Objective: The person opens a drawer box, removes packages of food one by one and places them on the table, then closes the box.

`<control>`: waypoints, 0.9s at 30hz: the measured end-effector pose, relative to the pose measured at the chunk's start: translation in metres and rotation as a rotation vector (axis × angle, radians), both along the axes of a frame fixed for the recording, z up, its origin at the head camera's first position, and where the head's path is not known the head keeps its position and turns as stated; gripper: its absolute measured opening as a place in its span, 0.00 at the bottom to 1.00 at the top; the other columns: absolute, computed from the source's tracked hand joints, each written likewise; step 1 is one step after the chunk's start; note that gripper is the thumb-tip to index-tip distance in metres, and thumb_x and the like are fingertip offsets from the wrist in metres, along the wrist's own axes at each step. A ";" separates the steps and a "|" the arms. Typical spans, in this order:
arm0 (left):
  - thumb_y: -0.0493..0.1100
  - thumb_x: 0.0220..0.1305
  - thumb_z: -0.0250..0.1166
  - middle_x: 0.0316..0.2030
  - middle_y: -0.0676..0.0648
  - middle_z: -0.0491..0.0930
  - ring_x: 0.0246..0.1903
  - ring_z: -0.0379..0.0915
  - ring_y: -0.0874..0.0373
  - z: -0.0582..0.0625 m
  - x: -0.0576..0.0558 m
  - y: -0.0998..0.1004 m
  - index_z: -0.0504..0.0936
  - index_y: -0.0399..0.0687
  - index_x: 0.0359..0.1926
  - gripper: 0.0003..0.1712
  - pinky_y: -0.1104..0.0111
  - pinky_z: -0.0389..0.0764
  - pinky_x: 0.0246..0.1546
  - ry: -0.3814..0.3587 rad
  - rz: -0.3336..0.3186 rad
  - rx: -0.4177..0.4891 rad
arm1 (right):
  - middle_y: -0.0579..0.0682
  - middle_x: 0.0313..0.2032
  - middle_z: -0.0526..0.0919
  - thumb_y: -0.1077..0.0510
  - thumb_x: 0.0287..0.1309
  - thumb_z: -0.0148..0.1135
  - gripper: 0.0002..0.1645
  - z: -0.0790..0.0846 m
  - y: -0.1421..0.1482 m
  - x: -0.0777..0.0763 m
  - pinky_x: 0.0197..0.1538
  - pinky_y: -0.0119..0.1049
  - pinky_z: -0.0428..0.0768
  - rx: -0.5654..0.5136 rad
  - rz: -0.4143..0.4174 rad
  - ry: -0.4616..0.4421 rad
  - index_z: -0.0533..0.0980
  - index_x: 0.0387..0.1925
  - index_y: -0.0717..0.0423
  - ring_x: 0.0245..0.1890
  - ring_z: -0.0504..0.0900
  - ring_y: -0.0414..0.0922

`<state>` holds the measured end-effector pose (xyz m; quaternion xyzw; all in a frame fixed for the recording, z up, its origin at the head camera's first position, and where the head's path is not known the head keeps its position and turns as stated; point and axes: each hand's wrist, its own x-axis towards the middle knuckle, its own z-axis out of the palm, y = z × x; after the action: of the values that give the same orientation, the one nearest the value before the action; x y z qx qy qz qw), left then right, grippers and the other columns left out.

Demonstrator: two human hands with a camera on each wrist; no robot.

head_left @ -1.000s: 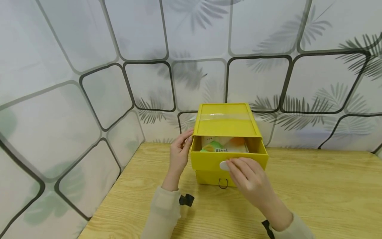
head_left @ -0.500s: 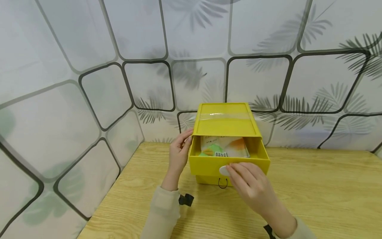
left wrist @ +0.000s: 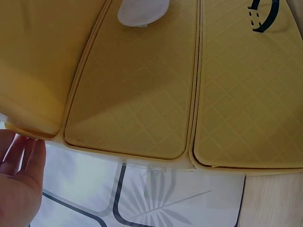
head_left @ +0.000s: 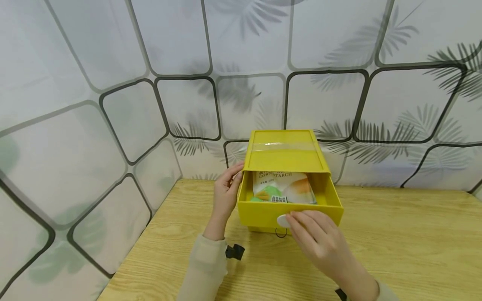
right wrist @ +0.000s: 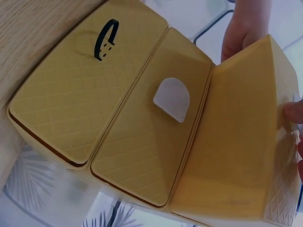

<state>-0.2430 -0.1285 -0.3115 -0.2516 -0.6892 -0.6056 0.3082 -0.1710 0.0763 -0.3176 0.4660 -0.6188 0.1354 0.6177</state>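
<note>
A yellow drawer cabinet (head_left: 288,156) stands on the table with its top drawer (head_left: 256,214) pulled out. My right hand (head_left: 320,240) pinches the white handle tab (head_left: 282,220) on that drawer's front. Inside the drawer lies a white, green and orange bag (head_left: 284,186) printed "corn starch". My left hand (head_left: 226,190) rests its fingers against the cabinet's left side, near the top front corner. In the left wrist view, the fingers (left wrist: 33,161) touch the side edge level with the top drawer.
Below, the middle drawer (right wrist: 142,137) has a white tab (right wrist: 173,99) and the bottom drawer (left wrist: 246,104) a black loop handle (left wrist: 272,19); both are closed. The wooden table (head_left: 406,238) meets a patterned wall covering (head_left: 324,104) behind the cabinet.
My right hand has drawn the top drawer farther out toward me, and more of the bag shows. My left hand has stayed in place.
</note>
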 end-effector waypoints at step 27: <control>0.33 0.63 0.52 0.49 0.34 0.72 0.50 0.68 0.54 -0.023 -0.023 -0.006 0.76 0.32 0.47 0.14 0.74 0.74 0.33 0.089 0.016 -0.021 | 0.59 0.28 0.81 0.64 0.61 0.49 0.15 0.000 0.001 0.015 0.29 0.38 0.76 0.014 0.030 0.030 0.79 0.28 0.70 0.24 0.76 0.50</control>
<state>-0.2661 -0.1343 -0.3341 -0.2760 -0.6833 -0.5838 0.3408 -0.1561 0.0772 -0.3172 0.4814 -0.6034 0.1332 0.6216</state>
